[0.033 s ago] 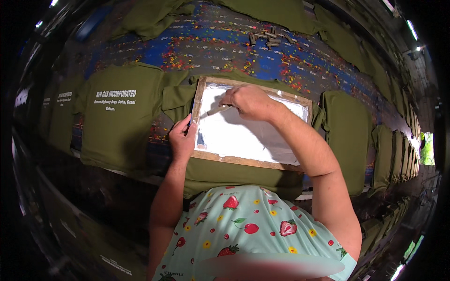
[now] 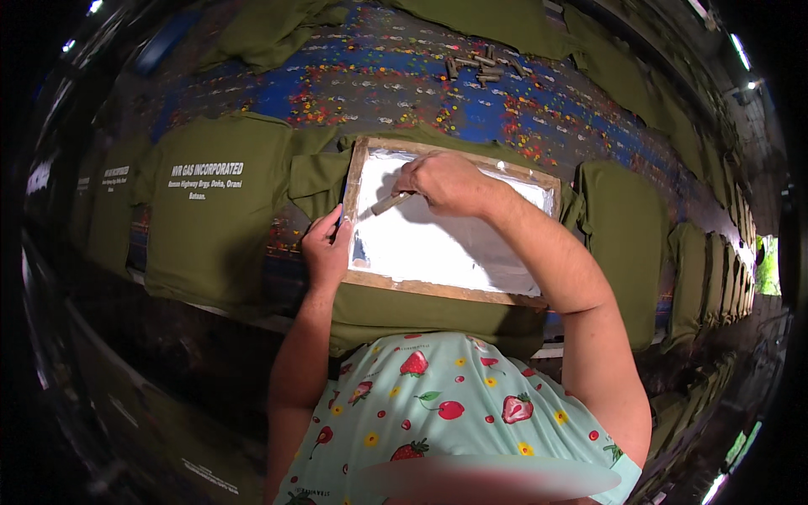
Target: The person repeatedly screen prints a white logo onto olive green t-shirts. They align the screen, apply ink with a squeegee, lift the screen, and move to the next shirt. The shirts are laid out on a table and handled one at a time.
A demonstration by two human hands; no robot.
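Observation:
A wood-framed printing screen lies on an olive-green shirt right in front of me. White ink coats most of its mesh, thinning toward the lower right. My left hand grips the frame's left rail, its thumb on the wood. Over the upper middle of the mesh, my right hand is closed on a narrow flat squeegee. The squeegee slants down to the left, its far end at the ink. My right palm hides the rest of it, and my forearm crosses the frame's right side.
A green shirt with white lettering lies to the left, another green shirt to the right. Beyond the screen, the long table is speckled with coloured ink. Several short grey-brown pieces are piled there. More green shirts line its far side.
The squeegee in my right hand has shifted very slightly over the mesh. My left hand and the screen look still.

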